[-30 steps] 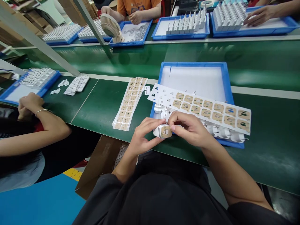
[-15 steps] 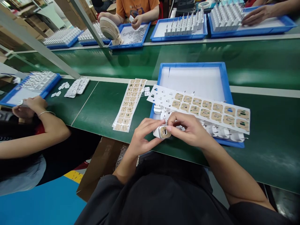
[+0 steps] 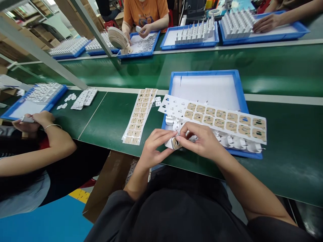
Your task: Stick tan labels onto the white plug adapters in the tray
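The left hand [image 3: 153,148] pinches a white charger [image 3: 169,144] in its grip; the right hand [image 3: 199,139] touches the tan right end [image 3: 176,144], its grip too hidden to tell.

Green bench [image 3: 108,121]; blue tray [image 3: 241,89]; label sheets [image 3: 138,116] flat.

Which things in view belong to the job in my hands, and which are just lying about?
Likely part of the job:
White block in your left hand, your right hand at its tan face
Sheet of tan pieces across the blue tray
White parts in that tray
Tan-patterned sheets left of it

Apparently just around:
Beige fan
Cardboard box below the bench
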`<state>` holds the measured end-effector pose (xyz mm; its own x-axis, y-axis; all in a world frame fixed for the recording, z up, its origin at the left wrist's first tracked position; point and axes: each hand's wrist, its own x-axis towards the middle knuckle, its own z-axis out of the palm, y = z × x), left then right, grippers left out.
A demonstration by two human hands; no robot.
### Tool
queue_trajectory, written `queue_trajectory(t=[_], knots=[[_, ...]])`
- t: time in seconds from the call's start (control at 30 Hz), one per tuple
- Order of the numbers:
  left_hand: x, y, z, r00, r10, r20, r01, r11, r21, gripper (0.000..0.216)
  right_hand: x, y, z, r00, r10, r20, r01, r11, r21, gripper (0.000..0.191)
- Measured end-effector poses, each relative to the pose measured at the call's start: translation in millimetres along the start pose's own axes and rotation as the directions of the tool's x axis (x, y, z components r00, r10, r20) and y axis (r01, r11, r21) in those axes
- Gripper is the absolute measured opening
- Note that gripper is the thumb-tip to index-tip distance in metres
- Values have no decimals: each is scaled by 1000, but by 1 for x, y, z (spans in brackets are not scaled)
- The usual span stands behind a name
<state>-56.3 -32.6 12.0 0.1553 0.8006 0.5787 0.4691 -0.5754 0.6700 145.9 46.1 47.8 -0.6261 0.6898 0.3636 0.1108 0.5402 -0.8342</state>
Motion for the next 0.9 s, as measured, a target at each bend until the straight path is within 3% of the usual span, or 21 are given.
queue_trajectory(t=[0.1,0.2,0.27,0.37,0.57,0.73,0.9], knots=[[-2,-4,3,999,-32,-23,31,997,-69,52,-1,2,2,997,16,-72,-19,998,-53,26],[-6,-10,11,989,-106,-105,87,981,-173,48,-2,5,5,984,143,-104,-135,988,79,27],[-8,-14,17,969,-173,-176,129,964,-234,46,-1,6,8,980,200,-11,-191,949,252,29],[-9,-20,26,934,-225,-276,146,949,-279,44,0,10,13,973,185,136,-226,867,443,33],[-4,-25,37,929,-144,-341,67,972,-226,48,-1,14,19,972,170,163,-230,829,509,44],[2,-24,45,930,40,-366,-65,996,-56,48,-3,12,26,972,233,30,-221,862,457,36],[5,-21,51,898,155,-411,-130,988,89,51,-5,11,36,960,269,-74,-177,792,584,29]])
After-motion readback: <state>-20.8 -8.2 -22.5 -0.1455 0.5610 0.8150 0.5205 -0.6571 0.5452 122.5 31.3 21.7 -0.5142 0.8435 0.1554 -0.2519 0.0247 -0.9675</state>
